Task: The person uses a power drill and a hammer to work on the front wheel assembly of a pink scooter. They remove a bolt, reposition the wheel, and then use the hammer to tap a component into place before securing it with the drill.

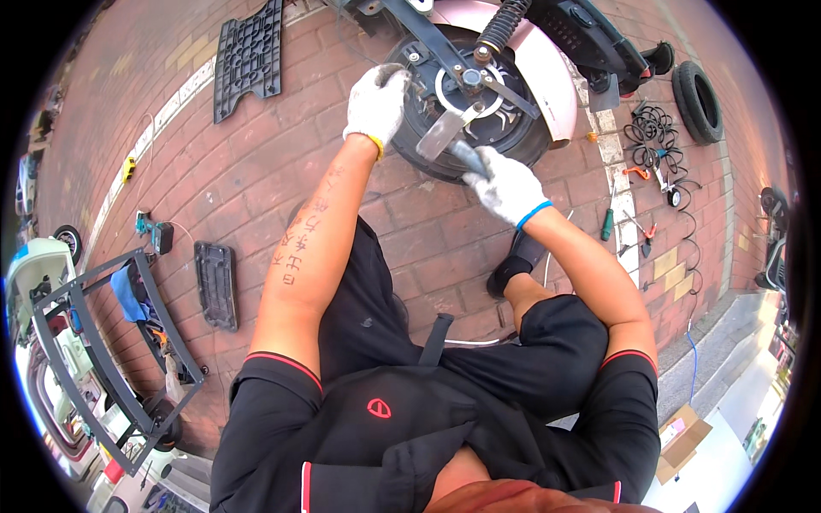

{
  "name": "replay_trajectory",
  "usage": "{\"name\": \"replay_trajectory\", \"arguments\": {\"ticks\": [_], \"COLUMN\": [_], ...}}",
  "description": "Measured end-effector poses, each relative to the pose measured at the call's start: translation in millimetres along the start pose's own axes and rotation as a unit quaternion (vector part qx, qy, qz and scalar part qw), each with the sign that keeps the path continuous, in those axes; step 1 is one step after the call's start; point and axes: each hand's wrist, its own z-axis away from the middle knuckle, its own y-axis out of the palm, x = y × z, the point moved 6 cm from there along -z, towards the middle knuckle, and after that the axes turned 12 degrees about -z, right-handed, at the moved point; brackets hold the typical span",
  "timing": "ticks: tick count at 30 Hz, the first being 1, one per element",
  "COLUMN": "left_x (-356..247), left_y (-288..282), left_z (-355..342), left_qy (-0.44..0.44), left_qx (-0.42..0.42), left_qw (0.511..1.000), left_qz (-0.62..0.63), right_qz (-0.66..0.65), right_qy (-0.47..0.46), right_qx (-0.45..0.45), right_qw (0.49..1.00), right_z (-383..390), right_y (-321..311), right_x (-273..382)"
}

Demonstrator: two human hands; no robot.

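Observation:
In front of me is a scooter wheel with a black tyre [532,151], a dark hub and a bolted blue-grey arm [434,41] across it. My left hand [379,104], in a white glove with a yellow cuff, is at the wheel's left edge. Its fingers are curled, and what they hold, if anything, is hidden. My right hand [506,185], gloved in white with a blue cuff, is closed around a grey-blue handle [469,159] below the hub. Close to the handle's end, a flat silver metal piece [443,133] slants across the wheel; whether they join is unclear.
A pink fender [547,90] and a coil shock absorber [505,24] flank the wheel. At right lie a loose tyre [697,103], coiled black hose [652,135] and a green-handled screwdriver [608,224]. Leftward are black panels [248,64], a cordless drill [156,233] and a metal frame [85,333].

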Motion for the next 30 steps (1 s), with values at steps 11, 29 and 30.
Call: {"name": "replay_trajectory", "arguments": {"ticks": [11, 29, 30], "left_x": [-4.0, -9.9, -20.6], "left_y": [1.2, 27.0, 30.7], "left_z": [-1.5, 5.3, 5.1], "left_qy": [-0.042, 0.03, 0.064], "left_qx": [-0.002, 0.019, 0.011], "left_qw": [0.998, 0.998, 0.996], "left_qz": [0.052, -0.046, -0.065], "right_qz": [-0.037, -0.11, -0.232], "right_qy": [0.014, -0.049, 0.013], "right_qx": [-0.02, -0.065, -0.043], "right_qw": [0.999, 0.991, 0.972], "right_z": [-18.9, 9.2, 8.3], "right_y": [-12.4, -15.9, -17.2], "right_x": [-11.6, -18.0, -31.2]}}
